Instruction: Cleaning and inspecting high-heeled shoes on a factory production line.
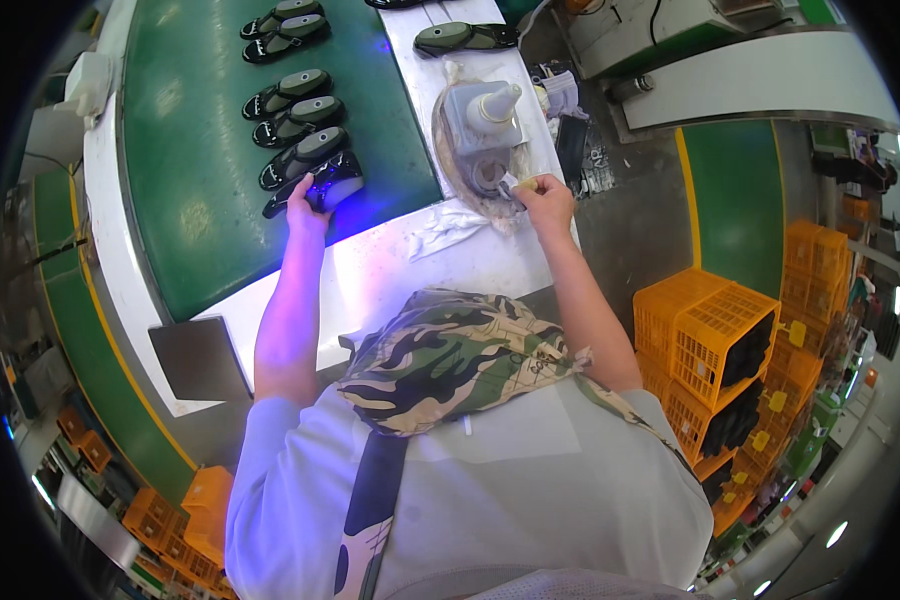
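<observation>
My left hand [308, 208] is closed round a glossy black shoe [336, 180] at the near end of a row on the green belt [200, 230]. Bluish light falls on that shoe and on my forearm. My right hand [550, 205] pinches a small pale yellowish piece [523, 187]; its exact kind is too small to tell. Close by the pinch, a small round cup [488, 175] rests on a plastic-covered tray [445, 150]. On the same tray stands a translucent bottle [470, 115] with a white spout.
Several more black shoes with grey-green insoles [298, 92] lie along the belt, and another shoe [465, 38] lies on the white ledge. A crumpled white cloth [445, 230] is on the table's near side. Orange crates [705, 310] are stacked at my right. A dark flat panel [200, 360] sits at the left corner.
</observation>
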A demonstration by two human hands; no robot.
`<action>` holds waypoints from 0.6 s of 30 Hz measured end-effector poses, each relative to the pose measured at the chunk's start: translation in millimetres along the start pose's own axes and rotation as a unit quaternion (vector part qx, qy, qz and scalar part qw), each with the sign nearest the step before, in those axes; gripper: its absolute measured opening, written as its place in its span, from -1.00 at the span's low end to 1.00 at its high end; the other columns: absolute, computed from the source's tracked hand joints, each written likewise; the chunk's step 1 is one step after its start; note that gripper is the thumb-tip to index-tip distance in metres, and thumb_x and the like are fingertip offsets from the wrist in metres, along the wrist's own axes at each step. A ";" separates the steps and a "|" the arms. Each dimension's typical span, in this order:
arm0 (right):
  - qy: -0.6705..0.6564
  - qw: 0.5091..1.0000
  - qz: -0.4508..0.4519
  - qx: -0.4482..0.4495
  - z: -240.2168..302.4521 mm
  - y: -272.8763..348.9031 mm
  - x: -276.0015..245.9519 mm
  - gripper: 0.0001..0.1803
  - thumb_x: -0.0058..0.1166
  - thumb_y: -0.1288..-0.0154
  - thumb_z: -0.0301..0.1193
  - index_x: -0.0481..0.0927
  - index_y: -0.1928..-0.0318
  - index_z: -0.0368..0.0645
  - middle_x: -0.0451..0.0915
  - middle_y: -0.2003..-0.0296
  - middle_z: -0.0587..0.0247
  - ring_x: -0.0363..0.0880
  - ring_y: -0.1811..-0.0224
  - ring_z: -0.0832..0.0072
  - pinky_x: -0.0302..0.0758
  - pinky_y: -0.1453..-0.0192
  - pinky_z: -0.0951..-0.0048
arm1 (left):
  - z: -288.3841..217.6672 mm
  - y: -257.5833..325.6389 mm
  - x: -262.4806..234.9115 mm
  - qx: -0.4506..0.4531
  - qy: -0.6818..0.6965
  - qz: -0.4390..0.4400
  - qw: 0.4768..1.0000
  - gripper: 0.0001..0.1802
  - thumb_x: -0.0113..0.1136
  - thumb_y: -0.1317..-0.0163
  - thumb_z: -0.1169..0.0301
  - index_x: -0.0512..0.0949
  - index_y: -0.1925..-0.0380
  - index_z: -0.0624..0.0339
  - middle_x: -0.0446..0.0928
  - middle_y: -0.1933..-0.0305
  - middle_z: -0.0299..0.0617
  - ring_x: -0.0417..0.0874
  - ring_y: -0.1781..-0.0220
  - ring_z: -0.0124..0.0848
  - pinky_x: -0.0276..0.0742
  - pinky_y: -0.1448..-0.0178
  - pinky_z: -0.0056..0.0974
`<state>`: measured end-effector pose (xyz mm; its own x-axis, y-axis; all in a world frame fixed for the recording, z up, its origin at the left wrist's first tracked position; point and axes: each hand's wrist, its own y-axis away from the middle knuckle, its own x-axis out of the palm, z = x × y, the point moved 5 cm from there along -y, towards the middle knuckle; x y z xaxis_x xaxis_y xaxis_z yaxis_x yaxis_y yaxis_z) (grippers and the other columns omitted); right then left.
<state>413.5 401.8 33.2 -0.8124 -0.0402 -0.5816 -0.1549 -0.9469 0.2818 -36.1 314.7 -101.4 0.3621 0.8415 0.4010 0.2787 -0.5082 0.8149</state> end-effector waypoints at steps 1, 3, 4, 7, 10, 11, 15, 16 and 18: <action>-0.033 0.999 0.008 -0.001 -4.8 -3.6 6.7 -0.74 0.38 0.04 -0.33 0.66 0.37 -0.21 0.65 0.51 0.23 0.60 0.49 0.45 0.50 0.31 0.39 | 0.3 7.8 9.1 0.006 0.038 0.051 0.998 -0.61 0.31 -0.19 0.34 0.53 -0.02 0.11 0.64 -0.01 -0.13 0.64 -0.07 -0.11 0.43 -0.27 0.22; -0.066 0.998 0.020 -0.007 -13.7 -10.0 13.2 -0.73 0.38 0.06 -0.32 0.66 0.37 -0.21 0.65 0.50 0.21 0.61 0.49 0.43 0.51 0.30 0.37 | 1.7 30.5 29.9 -0.010 0.107 0.112 0.988 -0.59 0.27 -0.21 0.39 0.50 -0.08 0.15 0.60 -0.09 -0.08 0.60 -0.15 -0.08 0.43 -0.32 0.18; 0.007 1.000 0.013 -0.025 -15.9 -10.9 11.1 -0.72 0.39 0.08 -0.31 0.66 0.38 -0.22 0.66 0.50 0.20 0.61 0.48 0.42 0.51 0.30 0.37 | -1.7 45.7 39.0 -0.004 0.111 0.110 0.988 -0.59 0.27 -0.21 0.39 0.50 -0.08 0.15 0.60 -0.09 -0.08 0.60 -0.15 -0.08 0.43 -0.32 0.18; 0.098 0.993 0.014 -0.070 1.8 -4.7 0.8 -0.72 0.40 0.08 -0.33 0.65 0.39 -0.24 0.63 0.53 0.27 0.57 0.48 0.51 0.49 0.33 0.43 | -33.4 117.4 65.6 0.054 0.123 0.173 0.976 -0.51 0.25 -0.24 0.39 0.44 -0.17 0.18 0.56 -0.15 -0.04 0.56 -0.20 -0.09 0.40 -0.35 0.14; 0.059 0.997 0.021 -0.047 -3.4 -3.9 -20.8 -0.79 0.38 0.02 -0.39 0.63 0.42 -0.21 0.59 0.55 0.36 0.53 0.49 0.59 0.43 0.38 0.49 | -56.0 185.3 82.8 0.174 0.124 0.189 0.958 -0.48 0.24 -0.25 0.40 0.40 -0.21 0.18 0.53 -0.19 -0.06 0.54 -0.22 -0.09 0.38 -0.38 0.10; 0.055 0.996 0.031 -0.059 -4.7 -5.6 -26.2 -0.79 0.38 0.02 -0.39 0.63 0.42 -0.21 0.59 0.55 0.36 0.53 0.49 0.59 0.43 0.38 0.49 | -58.0 201.3 77.8 0.225 0.109 0.218 0.944 -0.38 0.32 -0.19 0.33 0.37 -0.24 0.16 0.50 -0.22 -0.08 0.51 -0.26 -0.08 0.33 -0.43 0.08; -0.208 0.971 0.112 0.024 15.1 -3.3 -27.9 -0.85 0.33 -0.08 -0.46 0.62 0.34 -0.13 0.63 0.47 0.39 0.57 0.49 0.56 0.46 0.36 0.51 | -31.1 232.4 73.0 0.180 0.136 0.398 0.889 -0.19 0.43 0.01 0.26 0.34 -0.29 0.14 0.49 -0.22 -0.09 0.46 -0.31 -0.07 0.26 -0.48 0.09; -0.251 0.956 0.131 0.082 25.0 -0.3 -31.1 -0.86 0.32 -0.12 -0.49 0.59 0.33 -0.11 0.63 0.45 0.41 0.57 0.48 0.61 0.44 0.37 0.56 | -22.5 236.9 79.6 0.173 0.140 0.378 0.899 -0.26 0.39 0.02 0.37 0.37 -0.24 0.14 0.51 -0.20 -0.11 0.48 -0.29 -0.08 0.29 -0.47 0.05; -0.284 0.943 0.155 0.080 49.7 1.7 -30.7 -0.83 0.33 -0.11 -0.47 0.55 0.35 -0.10 0.62 0.45 0.38 0.55 0.47 0.65 0.42 0.39 0.58 | -13.7 254.4 95.4 0.253 0.063 0.332 0.907 -0.24 0.39 0.07 0.45 0.38 -0.23 0.17 0.50 -0.22 -0.06 0.48 -0.29 -0.05 0.31 -0.46 0.03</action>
<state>410.2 417.4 89.5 -0.9955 -0.0866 0.0380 0.0938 -0.8555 0.5092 57.1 268.2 149.9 0.5043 0.3178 0.8029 0.4203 -0.9026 0.0933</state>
